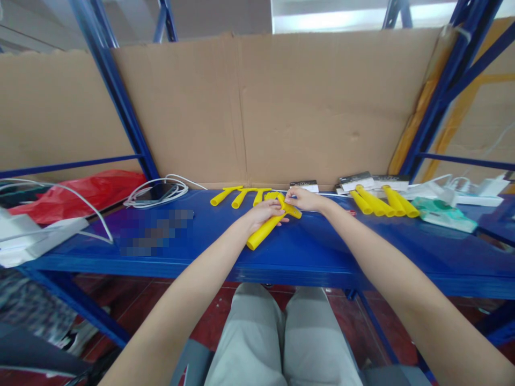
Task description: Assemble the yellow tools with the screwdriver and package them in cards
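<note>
My left hand (265, 213) is wrapped round a yellow T-shaped tool (263, 232) with a thick tubular handle and a flatter crosspiece. The handle's round end points down toward the table's front edge. At the crosspiece, my right hand (303, 199) has its fingertips pinched together; what sits between them, if anything, is too small to make out. Just behind my left hand lie several similar yellow tools (240, 198), side by side with their handles toward me. More yellow tools (368, 202) lie to the right, heads against small black-and-white boxes (356, 180).
The blue table (217, 241) is backed by a cardboard sheet (281, 107) between blue metal posts. At left are a red bag (92, 193), coiled white cable (161, 192) and a white power strip (44, 241). A green-and-white packet (442, 213) lies at right.
</note>
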{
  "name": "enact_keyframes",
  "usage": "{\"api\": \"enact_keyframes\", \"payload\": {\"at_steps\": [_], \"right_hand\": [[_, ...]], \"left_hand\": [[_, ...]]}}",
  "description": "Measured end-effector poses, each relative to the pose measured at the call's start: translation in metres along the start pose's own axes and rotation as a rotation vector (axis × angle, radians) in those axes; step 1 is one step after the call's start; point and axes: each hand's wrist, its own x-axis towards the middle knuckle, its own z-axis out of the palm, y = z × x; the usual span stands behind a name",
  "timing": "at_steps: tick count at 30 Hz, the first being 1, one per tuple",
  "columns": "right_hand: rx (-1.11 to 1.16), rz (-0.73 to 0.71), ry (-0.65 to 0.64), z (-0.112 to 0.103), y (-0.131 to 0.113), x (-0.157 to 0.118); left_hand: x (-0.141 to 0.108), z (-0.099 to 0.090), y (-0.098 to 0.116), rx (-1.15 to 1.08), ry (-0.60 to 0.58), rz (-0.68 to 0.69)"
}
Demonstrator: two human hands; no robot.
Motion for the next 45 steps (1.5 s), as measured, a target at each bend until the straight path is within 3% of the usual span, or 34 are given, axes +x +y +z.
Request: {"api": "enact_keyframes", "payload": {"at_steps": [18, 26, 35, 45], "right_hand": [[0.134, 0.003, 0.067, 0.007, 0.004, 0.003], [0.047, -0.017, 0.052, 0.010, 0.004, 0.004], [-0.013, -0.147, 0.094, 0.009, 0.011, 0.003], [-0.165, -0.186, 0.096, 0.007, 0.003, 0.004]], "left_hand": [[-0.002, -0.001, 0.002, -0.005, -0.009, -0.001], [0.001, -0.004, -0.001, -0.023, -0.052, 0.003], [0.000, -0.002, 0.000, 0.010, -0.039, 0.005], [0.000, -0.002, 0.000, -0.010, -0.051, -0.005]]}}
